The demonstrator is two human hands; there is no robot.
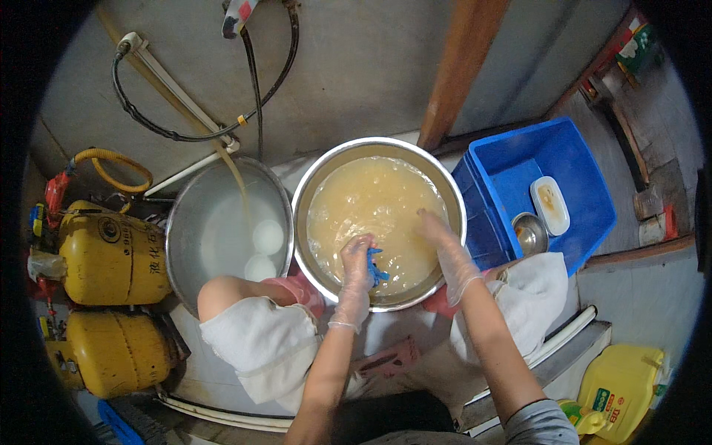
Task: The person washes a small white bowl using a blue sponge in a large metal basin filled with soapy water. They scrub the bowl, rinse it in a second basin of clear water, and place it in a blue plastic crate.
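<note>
A large round metal basin (pixel 384 189) of cloudy yellowish water stands on the floor between my knees. My left hand (pixel 357 256), in a clear plastic glove, is closed around a blue scrubbing cloth (pixel 377 267) low over the water, left of the basin's middle. My right hand (pixel 436 229), gloved the same way, reaches to the water at the right side. Its fingertips blur into the murky water, and whether it holds anything below the surface is hidden.
At left, a second metal basin (pixel 173 222) holds water and white round dishes (pixel 268 237), with a hose running in. Yellow gas cylinders (pixel 111 256) stand beyond. At right, a blue plastic bin (pixel 514 167) holds stacked white dishes (pixel 550 203) and a metal bowl (pixel 530 233). A yellow jug (pixel 620 389) stands lower right.
</note>
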